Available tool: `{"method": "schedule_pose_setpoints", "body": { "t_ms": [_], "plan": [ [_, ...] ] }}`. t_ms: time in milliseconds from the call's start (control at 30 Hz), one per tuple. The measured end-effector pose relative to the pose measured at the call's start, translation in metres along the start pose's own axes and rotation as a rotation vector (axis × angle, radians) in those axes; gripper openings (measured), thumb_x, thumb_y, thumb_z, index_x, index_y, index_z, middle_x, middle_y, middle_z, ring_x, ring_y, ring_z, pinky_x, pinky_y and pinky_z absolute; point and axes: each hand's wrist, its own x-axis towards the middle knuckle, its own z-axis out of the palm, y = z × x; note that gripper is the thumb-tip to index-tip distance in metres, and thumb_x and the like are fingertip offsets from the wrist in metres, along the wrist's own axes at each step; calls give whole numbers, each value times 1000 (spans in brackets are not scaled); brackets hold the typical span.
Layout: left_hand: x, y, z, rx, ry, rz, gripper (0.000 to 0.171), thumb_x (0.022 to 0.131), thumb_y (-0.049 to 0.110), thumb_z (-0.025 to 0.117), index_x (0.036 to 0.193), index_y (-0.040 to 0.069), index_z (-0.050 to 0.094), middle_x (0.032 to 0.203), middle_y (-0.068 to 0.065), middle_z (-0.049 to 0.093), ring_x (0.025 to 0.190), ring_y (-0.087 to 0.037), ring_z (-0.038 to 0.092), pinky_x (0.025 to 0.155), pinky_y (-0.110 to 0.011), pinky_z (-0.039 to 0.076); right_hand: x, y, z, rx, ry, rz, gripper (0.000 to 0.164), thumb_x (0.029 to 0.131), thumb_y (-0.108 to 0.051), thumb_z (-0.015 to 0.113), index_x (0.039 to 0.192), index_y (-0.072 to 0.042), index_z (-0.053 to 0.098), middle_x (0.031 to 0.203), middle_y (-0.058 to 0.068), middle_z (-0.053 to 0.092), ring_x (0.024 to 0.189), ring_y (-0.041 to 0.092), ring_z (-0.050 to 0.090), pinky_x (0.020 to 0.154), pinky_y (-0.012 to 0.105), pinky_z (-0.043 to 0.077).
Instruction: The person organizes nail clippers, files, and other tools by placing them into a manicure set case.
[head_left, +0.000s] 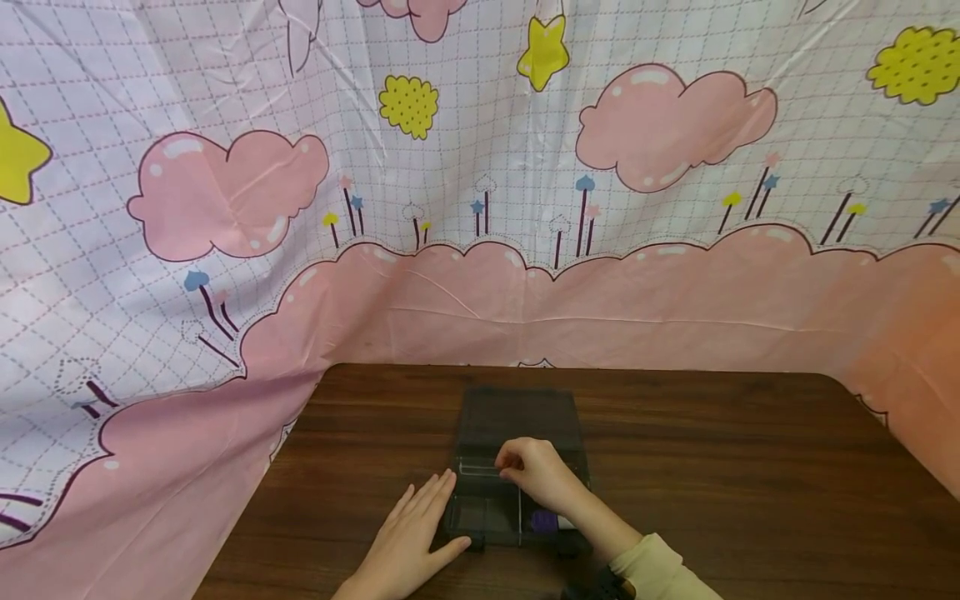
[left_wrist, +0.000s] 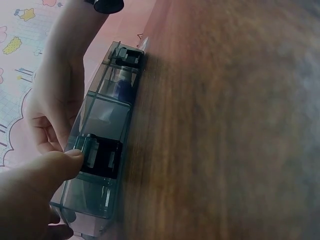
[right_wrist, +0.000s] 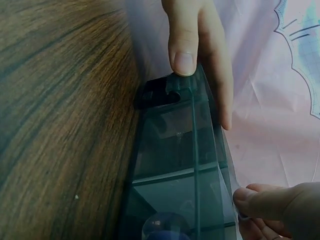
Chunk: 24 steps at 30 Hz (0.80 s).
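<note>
A dark translucent compartment box (head_left: 480,512) stands open; left grip (head_left: 408,537) touches its left edge, released; right grip (head_left: 542,477) curls above, grasp unclear; counter (head_left: 735,467) extends either side.

brown wood-grain table (head_left: 712,467); dark translucent compartment box (head_left: 483,515) on it.

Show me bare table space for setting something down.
The table is barest between the box and the cloth at right; a smaller patch lies between left hand and cloth at left. Crowded: the box, right hand over it.
</note>
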Motion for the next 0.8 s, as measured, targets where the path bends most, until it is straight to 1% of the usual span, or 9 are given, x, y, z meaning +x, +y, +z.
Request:
{"method": "schedule_pose_setpoints", "body": {
  "t_ms": [167, 300, 533, 800],
  "plan": [
    [0, 0, 1, 1, -4, -9, 87, 90, 65, 45, 154, 13, 19, 158, -3, 18, 143, -24, 19, 113, -55, 13, 1, -2, 3, -57, 7, -31, 9, 81, 4, 72, 84, -4, 68, 81, 3, 64, 70, 10, 60, 60, 20, 51],
    [0, 0, 1, 1, -4, -12, 87, 90, 66, 45, 154, 13, 19, 158, -3, 18, 143, -24, 19, 113, -55, 13, 3, -2, 5, -78, 15, -47, 10, 79, 5, 73, 83, -3, 68, 80, 3, 63, 69, 11, 60, 60, 20, 51],
    [-1, 0, 1, 4, -4, -14, 87, 90, 66, 45, 154, 13, 19, 158, -3, 18, 143, -24, 19, 113, -55, 13, 3, 0, 7, -83, 19, -50, 11, 79, 4, 74, 84, -3, 69, 81, 3, 63, 70, 13, 60, 60, 21, 51],
    [0, 0, 1, 3, 7, -3, 87, 90, 66, 44, 154, 14, 18, 158, -4, 18, 143, -25, 19, 113, -56, 13, 2, -1, 6, -83, 18, -48, 11, 79, 4, 74, 85, -4, 69, 82, 4, 63, 71, 14, 62, 60, 21, 52]
  ]
}}
